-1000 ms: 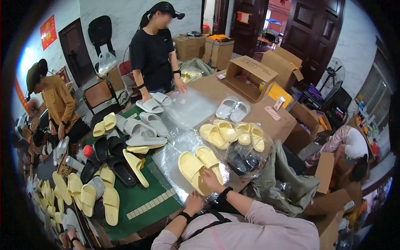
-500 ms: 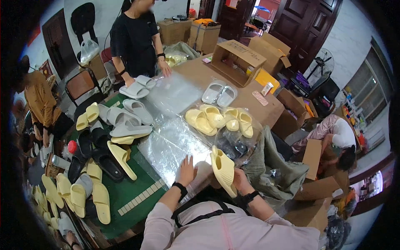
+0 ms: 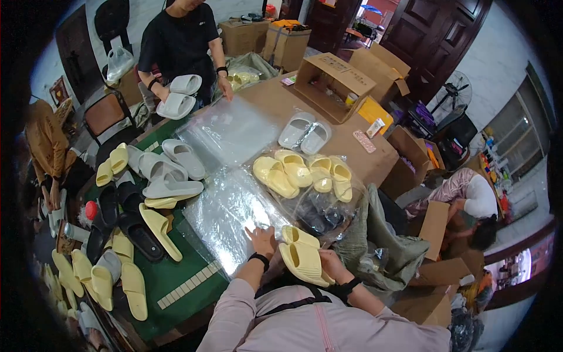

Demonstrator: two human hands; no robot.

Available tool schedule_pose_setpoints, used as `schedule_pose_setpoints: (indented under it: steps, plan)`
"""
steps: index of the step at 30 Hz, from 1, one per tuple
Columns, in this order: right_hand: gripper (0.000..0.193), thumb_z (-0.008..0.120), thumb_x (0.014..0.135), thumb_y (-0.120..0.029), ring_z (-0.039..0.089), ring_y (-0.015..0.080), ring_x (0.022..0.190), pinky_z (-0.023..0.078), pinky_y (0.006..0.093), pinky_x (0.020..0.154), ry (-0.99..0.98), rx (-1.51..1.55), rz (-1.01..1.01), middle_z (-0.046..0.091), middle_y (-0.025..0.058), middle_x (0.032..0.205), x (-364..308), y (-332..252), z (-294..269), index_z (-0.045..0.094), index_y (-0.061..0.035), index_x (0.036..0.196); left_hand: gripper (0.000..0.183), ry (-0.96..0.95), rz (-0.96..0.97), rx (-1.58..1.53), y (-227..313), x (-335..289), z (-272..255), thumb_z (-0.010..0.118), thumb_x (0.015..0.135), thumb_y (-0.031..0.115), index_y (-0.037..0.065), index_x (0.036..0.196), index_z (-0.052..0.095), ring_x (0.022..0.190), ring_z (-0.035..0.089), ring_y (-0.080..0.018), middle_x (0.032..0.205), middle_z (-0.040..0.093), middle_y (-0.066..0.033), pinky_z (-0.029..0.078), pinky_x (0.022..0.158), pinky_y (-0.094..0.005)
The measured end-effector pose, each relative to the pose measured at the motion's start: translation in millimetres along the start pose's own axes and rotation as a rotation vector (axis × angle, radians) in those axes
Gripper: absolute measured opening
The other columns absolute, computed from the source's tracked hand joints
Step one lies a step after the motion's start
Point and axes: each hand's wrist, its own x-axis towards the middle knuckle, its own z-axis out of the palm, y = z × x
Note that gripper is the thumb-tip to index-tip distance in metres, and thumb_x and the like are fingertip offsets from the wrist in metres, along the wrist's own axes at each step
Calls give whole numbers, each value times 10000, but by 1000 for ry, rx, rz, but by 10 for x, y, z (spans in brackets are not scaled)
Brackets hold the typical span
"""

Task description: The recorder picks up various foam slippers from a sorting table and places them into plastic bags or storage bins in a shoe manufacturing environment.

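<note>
My right hand [image 3: 333, 265] grips a pair of pale yellow slide slippers [image 3: 300, 258] close to my body, at the table's near edge. Its fingers are partly hidden behind them. My left hand [image 3: 262, 240] has its fingers apart, with the tips on a stack of clear plastic bags [image 3: 223, 205]. Beyond that lies another stack of clear bags [image 3: 234, 132]. Bagged yellow slippers [image 3: 283, 175] rest to the right of the bags, above some bagged dark slippers [image 3: 319, 214]. A bagged grey pair [image 3: 305, 135] lies farther off.
Loose grey slippers [image 3: 166, 170], black slippers [image 3: 141, 234] and yellow slippers [image 3: 135, 290] cover the green mat [image 3: 176, 276] at left. Across the table a co-worker [image 3: 179, 47] holds grey slippers [image 3: 179, 97]. A sack [image 3: 375, 240] hangs at right, near cartons [image 3: 437, 229] and a crouching person [image 3: 481, 199].
The yellow slippers in my right hand have tilted and both now show. My left hand's fingers have spread on the bags. The co-worker has lifted the grey slippers off the table.
</note>
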Motion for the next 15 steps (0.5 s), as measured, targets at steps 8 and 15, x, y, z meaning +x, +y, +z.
schedule_pose_setpoints:
  steps: [8, 15]
  plan:
    - [288, 474, 891, -169, 611, 163, 882, 477, 305, 800, -7, 138, 11, 633, 83, 1012, 233, -187, 207, 578, 29, 1073, 172, 544, -393, -448, -483, -270, 72, 543, 805, 111, 96, 974, 566, 1016, 525, -392, 936, 613, -175, 324, 900, -541]
    - [297, 466, 897, -178, 616, 188, 880, 483, 324, 810, -51, 133, 122, 633, 103, 1012, 332, -130, 290, 582, 39, 1063, 162, 756, -612, -1306, -801, -814, -211, 603, 826, 98, -37, 857, 518, 720, 579, -262, 780, 576, -157, 459, 665, -371]
